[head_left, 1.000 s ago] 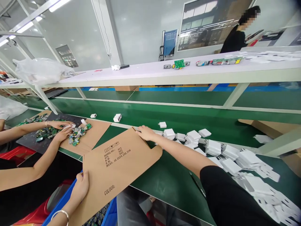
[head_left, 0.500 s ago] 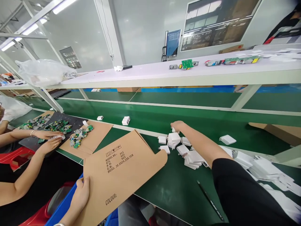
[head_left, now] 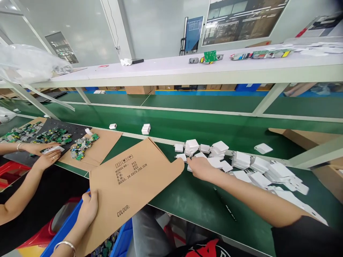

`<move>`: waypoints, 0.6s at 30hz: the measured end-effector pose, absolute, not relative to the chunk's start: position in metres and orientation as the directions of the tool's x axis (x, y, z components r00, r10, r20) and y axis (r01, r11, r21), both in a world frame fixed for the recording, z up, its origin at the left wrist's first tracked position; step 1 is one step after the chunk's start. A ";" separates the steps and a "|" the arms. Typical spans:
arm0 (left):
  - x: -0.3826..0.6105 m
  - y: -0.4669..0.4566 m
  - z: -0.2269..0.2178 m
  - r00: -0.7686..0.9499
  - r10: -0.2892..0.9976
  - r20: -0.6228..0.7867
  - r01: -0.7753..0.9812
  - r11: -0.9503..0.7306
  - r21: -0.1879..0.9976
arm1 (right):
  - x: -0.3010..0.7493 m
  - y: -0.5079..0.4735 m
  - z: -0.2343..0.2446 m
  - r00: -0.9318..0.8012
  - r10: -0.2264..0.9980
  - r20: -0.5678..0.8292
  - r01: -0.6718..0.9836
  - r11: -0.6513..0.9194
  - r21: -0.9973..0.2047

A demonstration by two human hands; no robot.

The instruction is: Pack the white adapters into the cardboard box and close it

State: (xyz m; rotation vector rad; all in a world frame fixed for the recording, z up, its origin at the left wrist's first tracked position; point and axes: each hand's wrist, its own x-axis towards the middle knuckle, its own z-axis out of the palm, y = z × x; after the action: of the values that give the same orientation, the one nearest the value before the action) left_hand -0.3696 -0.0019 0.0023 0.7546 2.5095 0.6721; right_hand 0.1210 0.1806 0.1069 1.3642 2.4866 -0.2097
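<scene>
My left hand (head_left: 89,207) grips the left edge of a flat brown cardboard box (head_left: 142,169) with printed lettering, tilted over the green table edge. My right hand (head_left: 200,167) is at the near left of a pile of white plug chargers (head_left: 241,160), just right of the box's rounded flap. Its fingers are closed, with a bit of white charger (head_left: 189,168) showing beneath the fingertips; the rest of that piece is hidden. More white chargers (head_left: 191,147) stand along the pale strip beyond the hand.
A black pen (head_left: 225,205) lies on the green table. At left, a co-worker's hands (head_left: 48,157) hold a pale piece by heaps of circuit boards (head_left: 81,146). Below the box is a blue bin (head_left: 124,235) with boards. A white shelf (head_left: 166,73) spans the back.
My right hand has come back from the far side of the pile toward me, near the box flap. My left hand still holds the box. The camera view has tilted down slightly.
</scene>
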 end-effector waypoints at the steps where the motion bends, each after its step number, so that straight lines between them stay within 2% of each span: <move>1: -0.369 -0.002 0.003 -0.756 0.597 -0.267 0.384 0.736 0.558 | 0.118 0.179 0.102 -0.499 0.805 -0.321 0.844 0.536 0.031; 6: -0.367 -0.002 0.006 -0.748 0.593 -0.298 0.363 0.741 0.565 | 0.095 0.198 0.096 -0.480 0.843 -0.243 0.857 0.510 0.072; 13: -0.366 -0.001 0.002 -0.741 0.593 -0.316 0.339 0.736 0.586 | 0.082 0.205 0.084 -0.491 0.852 -0.180 0.863 0.504 0.032; 18: -0.366 -0.003 0.000 -0.742 0.578 -0.339 0.314 0.747 0.586 | 0.092 0.212 0.111 -0.498 0.863 -0.080 0.866 0.501 0.008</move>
State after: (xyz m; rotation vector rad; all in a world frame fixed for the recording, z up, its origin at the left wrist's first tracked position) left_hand -0.3665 -0.0030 0.0001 0.6732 2.4338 0.6896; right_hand 0.0924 0.2124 0.1109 1.5335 2.6570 -0.0513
